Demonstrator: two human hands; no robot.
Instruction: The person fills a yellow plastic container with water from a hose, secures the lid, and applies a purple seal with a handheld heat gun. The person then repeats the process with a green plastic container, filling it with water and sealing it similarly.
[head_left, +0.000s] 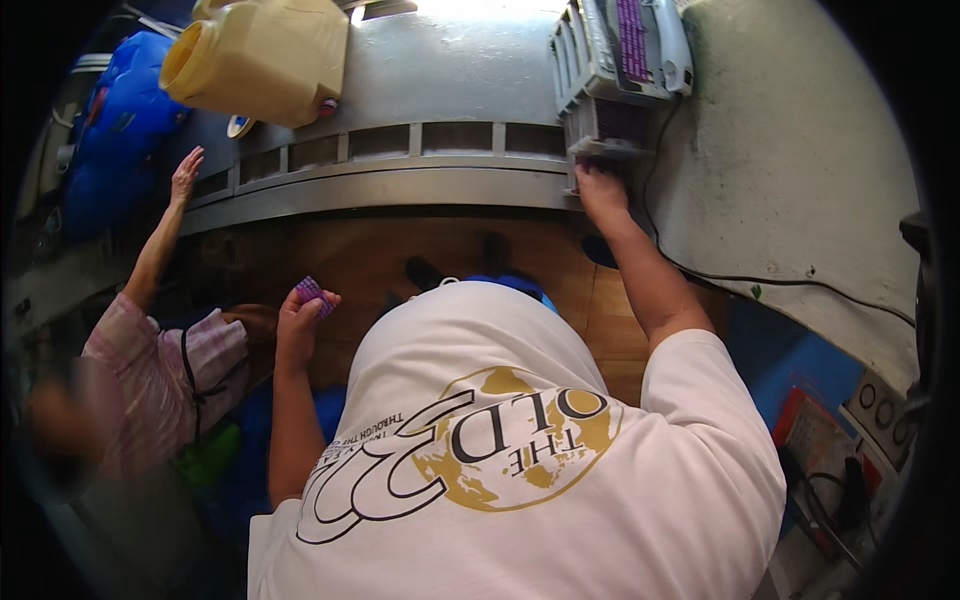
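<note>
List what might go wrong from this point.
The fingers of the right hand could get pinched: they are partly hidden at the near end of the white unit. The right forearm might snag the black cord, which appears close beside it. The purple packet could slip from the left hand onto the floor.

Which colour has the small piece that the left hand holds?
Mostly purple; the small piece in the left hand shows in the head view.

Black lettering (480, 437), partly over a gold globe (500, 490), marks the white T-shirt (660, 500).
</note>
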